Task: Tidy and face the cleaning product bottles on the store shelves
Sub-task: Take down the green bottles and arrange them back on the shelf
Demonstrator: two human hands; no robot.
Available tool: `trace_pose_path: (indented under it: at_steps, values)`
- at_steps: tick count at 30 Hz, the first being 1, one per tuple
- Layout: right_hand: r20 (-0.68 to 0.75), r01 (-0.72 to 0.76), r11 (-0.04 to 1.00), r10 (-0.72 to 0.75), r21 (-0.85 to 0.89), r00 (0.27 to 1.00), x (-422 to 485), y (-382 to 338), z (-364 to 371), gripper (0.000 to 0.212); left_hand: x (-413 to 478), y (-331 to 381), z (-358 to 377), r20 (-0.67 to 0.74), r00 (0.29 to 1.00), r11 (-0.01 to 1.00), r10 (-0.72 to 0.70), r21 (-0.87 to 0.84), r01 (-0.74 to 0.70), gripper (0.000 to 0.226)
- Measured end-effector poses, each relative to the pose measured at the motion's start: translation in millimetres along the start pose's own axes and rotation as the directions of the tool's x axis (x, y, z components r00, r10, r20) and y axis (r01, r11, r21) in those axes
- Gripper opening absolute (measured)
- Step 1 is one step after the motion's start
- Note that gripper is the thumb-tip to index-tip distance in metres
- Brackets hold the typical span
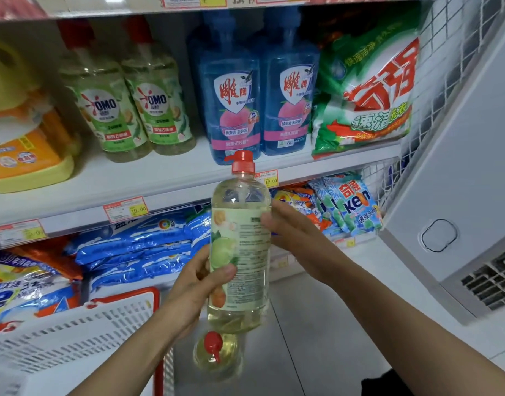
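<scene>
Left hand (194,287) grasps bottle (245,250) low; right hand (291,230) wraps upper label. Back label faces person. Step: restocking. Next, probably: turn front outward, lift to OMO bottles (157,101) above-left of hands.

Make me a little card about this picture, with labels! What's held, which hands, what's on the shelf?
held thing: clear bottle, red pump cap, yellowish liquid, upright
facing camera: its back label, small print
left hand: grips the bottle's lower part
right hand: holds its upper right side
shelf behind: two OMO bottles, two blue bottles, green bag
below: another red-capped bottle, white basket
</scene>
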State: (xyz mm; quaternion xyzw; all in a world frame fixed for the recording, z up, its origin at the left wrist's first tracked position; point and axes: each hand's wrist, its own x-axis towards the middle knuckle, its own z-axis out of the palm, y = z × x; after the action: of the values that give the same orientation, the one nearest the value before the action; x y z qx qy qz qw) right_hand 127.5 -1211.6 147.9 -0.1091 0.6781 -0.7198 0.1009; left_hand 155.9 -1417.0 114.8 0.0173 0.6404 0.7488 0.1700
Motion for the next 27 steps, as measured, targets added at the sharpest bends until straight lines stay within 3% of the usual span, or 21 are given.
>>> trace_pose_path:
  at_steps: [2, 4, 6, 7, 10, 12, 15, 18, 20, 22, 23, 25, 27]
  values:
    - [-0.050, 0.023, 0.998, -0.026, -0.064, 0.998, 3.7, -7.3, 5.4, 0.045, -2.6, 1.7, 12.0, -0.122, 0.985, 0.973, 0.122, 0.211, -0.094, 0.080]
    - [-0.158, 0.055, 0.987, -0.080, -0.152, 0.984, 7.1, -0.6, 11.5, 0.063, -5.9, -2.0, 22.7, -0.245, 0.946, 0.872, 0.213, 0.484, -0.071, 0.076]
    - [-0.265, 0.049, 0.984, -0.094, -0.173, 0.960, 7.2, 8.9, 13.5, 0.076, -7.1, -5.3, 24.7, -0.245, 0.933, 0.754, 0.264, 0.656, -0.041, 0.076]
    - [-0.279, 0.052, 0.987, -0.093, -0.150, 0.956, 5.3, 10.3, 11.3, 0.077, -5.7, -4.0, 21.2, -0.204, 0.944, 0.740, 0.259, 0.670, -0.058, 0.073]
    - [-0.183, 0.102, 0.992, -0.113, -0.070, 0.977, 3.0, 7.9, -4.3, 0.086, 2.6, 7.5, -0.9, -0.035, 0.979, 0.875, 0.201, 0.455, -0.164, 0.069]
    - [-0.073, 0.120, 0.992, -0.122, -0.038, 0.990, 3.0, 3.3, -8.5, 0.096, 5.9, 12.8, -7.5, 0.088, 0.988, 0.933, 0.125, 0.327, -0.147, 0.080]
    - [0.066, 0.122, 0.993, -0.121, -0.005, 0.990, -1.0, -0.1, -3.7, 0.091, 8.0, 8.4, -4.0, 0.197, 0.978, 0.964, 0.071, 0.238, -0.118, 0.086]
    - [0.115, 0.143, 0.987, -0.135, -0.070, 0.984, 1.0, -11.7, -7.8, 0.065, 7.7, 4.8, 3.8, 0.087, 0.990, 0.964, 0.114, 0.232, -0.132, 0.078]
    - [0.001, 0.111, 0.983, -0.112, -0.149, 0.994, 9.4, -29.4, -11.9, 0.043, 9.8, 1.5, 5.9, -0.001, 0.991, 0.948, 0.133, 0.291, -0.127, 0.073]
    - [-0.165, 0.069, 0.986, -0.094, -0.155, 0.982, 14.8, -42.3, -18.2, 0.051, 11.7, -2.1, 6.6, -0.054, 0.987, 0.914, 0.153, 0.388, -0.121, 0.073]
    - [-0.177, 0.080, 0.977, -0.115, -0.196, 0.977, 14.2, -46.2, -20.5, 0.062, 12.3, -5.0, 6.4, -0.075, 0.984, 0.894, 0.164, 0.433, -0.116, 0.074]
    - [-0.085, 0.048, 0.945, -0.080, -0.325, 0.993, 10.1, -49.4, -22.9, 0.071, 11.6, -11.9, 7.4, -0.116, 0.976, 0.855, 0.187, 0.508, -0.103, 0.075]
    - [-0.031, -0.078, 0.920, 0.072, -0.384, 0.997, 7.7, -48.0, -23.2, 0.064, 10.7, -22.2, 8.9, -0.152, 0.965, 0.810, 0.214, 0.580, -0.088, 0.075]
